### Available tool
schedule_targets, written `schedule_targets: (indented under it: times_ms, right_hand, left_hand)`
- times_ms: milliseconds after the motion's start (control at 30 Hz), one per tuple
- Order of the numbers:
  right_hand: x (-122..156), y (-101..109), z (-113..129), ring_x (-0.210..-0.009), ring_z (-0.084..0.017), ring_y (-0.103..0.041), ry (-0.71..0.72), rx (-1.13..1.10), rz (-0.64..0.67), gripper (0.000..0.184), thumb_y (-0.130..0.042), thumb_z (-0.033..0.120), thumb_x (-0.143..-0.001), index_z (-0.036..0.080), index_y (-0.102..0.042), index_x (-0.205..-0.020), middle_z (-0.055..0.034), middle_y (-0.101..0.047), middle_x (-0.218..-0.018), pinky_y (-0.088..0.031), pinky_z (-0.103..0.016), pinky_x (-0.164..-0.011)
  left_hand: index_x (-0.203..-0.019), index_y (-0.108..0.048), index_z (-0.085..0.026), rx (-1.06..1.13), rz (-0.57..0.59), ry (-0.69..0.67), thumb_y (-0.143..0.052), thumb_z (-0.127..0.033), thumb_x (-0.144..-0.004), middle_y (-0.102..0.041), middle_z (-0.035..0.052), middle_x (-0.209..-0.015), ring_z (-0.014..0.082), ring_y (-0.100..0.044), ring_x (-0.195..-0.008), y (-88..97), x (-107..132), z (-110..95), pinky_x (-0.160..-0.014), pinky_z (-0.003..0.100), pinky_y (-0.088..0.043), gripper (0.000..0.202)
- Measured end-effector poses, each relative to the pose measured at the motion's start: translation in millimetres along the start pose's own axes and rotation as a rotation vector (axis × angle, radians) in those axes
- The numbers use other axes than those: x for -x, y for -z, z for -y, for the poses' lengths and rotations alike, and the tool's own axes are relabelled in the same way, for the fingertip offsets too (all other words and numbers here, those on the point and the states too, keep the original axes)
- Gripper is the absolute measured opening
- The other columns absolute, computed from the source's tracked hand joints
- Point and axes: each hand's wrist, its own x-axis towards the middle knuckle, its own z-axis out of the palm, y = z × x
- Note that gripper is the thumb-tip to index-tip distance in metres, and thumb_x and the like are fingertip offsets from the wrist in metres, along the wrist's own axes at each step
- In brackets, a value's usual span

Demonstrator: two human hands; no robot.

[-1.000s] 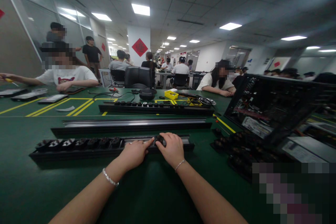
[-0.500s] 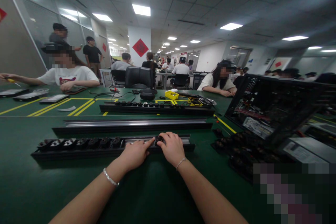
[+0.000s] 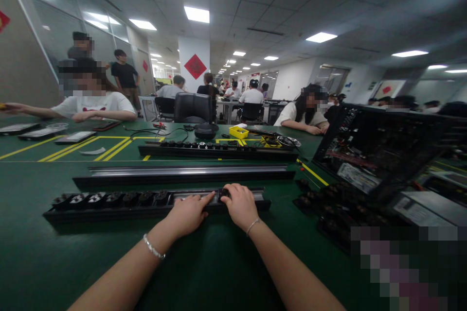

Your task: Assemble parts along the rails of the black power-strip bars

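A long black power-socket track [image 3: 120,213] lies across the table in front of me, with several round socket modules [image 3: 146,197] seated in its left part. My left hand [image 3: 189,213] grips the track's near edge, its index finger stretched to the right along the channel and its thumb on the near side. My right hand [image 3: 241,204] is closed around a black socket module [image 3: 223,194] at the channel's right part; fingers hide most of that module. Just right of this hand, a stretch of bare channel [image 3: 259,194] shows.
Behind lie a bare track [image 3: 182,173] and another track with modules [image 3: 219,150]. At right sit a dark heap of modules [image 3: 328,209] and an opened computer case [image 3: 386,150]. A yellow tray [image 3: 239,131] stands farther back. Co-workers sit across the table [image 3: 95,272].
My right hand has shifted slightly right along the track with the module. My left hand stays in place. The co-worker at left has moved their arms a little.
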Motion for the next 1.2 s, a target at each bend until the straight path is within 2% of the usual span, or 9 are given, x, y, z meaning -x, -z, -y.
schedule_targets:
  times_ms: [167, 467, 633, 1000, 1200]
  right_hand:
    - [-1, 2, 0, -0.099, -0.019, -0.048, 0.008, -0.002, 0.011, 0.023, -0.051, 0.035, -0.081, 0.027, -0.055, -0.103, -0.0018, -0.058, -0.107, -0.031, -0.032, -0.086]
    - [-2, 1, 0, -0.098, -0.019, -0.048, 0.018, -0.002, -0.004, 0.024, -0.053, 0.034, -0.08, 0.025, -0.055, -0.103, -0.0022, -0.058, -0.106, -0.031, -0.033, -0.087]
    - [-3, 3, -4, -0.098, -0.019, -0.048, 0.021, -0.022, 0.013, 0.023, -0.053, 0.033, -0.08, 0.025, -0.056, -0.101, -0.0025, -0.059, -0.105, -0.031, -0.033, -0.088]
    - [-5, 7, -13, -0.097, -0.018, -0.048, 0.043, -0.116, 0.054, 0.021, -0.053, 0.027, -0.08, 0.022, -0.057, -0.1, -0.0024, -0.059, -0.104, -0.033, -0.03, -0.088]
    - [-5, 6, -15, -0.098, -0.018, -0.047, 0.062, -0.146, 0.048, 0.022, -0.054, 0.028, -0.08, 0.021, -0.057, -0.1, -0.0026, -0.058, -0.105, -0.033, -0.03, -0.089]
  left_hand:
    - [-0.137, -0.024, -0.028, -0.023, -0.029, 0.004, -0.043, -0.034, -0.078, -0.051, 0.011, -0.125, 0.028, -0.045, -0.113, -2.9, 2, -2, -0.088, 0.047, -0.036, 0.062]
    - [-0.135, -0.027, -0.027, -0.013, -0.044, -0.019, -0.044, -0.035, -0.077, -0.05, 0.0109, -0.125, 0.0279, -0.045, -0.113, -3.7, 3, 0, -0.088, 0.047, -0.035, 0.061]
    - [-0.136, -0.026, -0.026, -0.01, -0.074, -0.035, -0.044, -0.034, -0.077, -0.051, 0.0111, -0.124, 0.0295, -0.045, -0.111, -5.4, 2, 0, -0.085, 0.049, -0.037, 0.062]
    - [-0.138, -0.018, -0.029, -0.102, -0.073, -0.033, -0.044, -0.036, -0.077, -0.049, 0.0107, -0.125, 0.0283, -0.045, -0.111, -5.1, 5, -2, -0.084, 0.044, -0.038, 0.067]
    - [-0.139, -0.015, -0.026, -0.09, -0.087, -0.045, -0.044, -0.036, -0.077, -0.049, 0.0114, -0.124, 0.0281, -0.045, -0.11, -6.8, 5, 0, -0.084, 0.045, -0.037, 0.069]
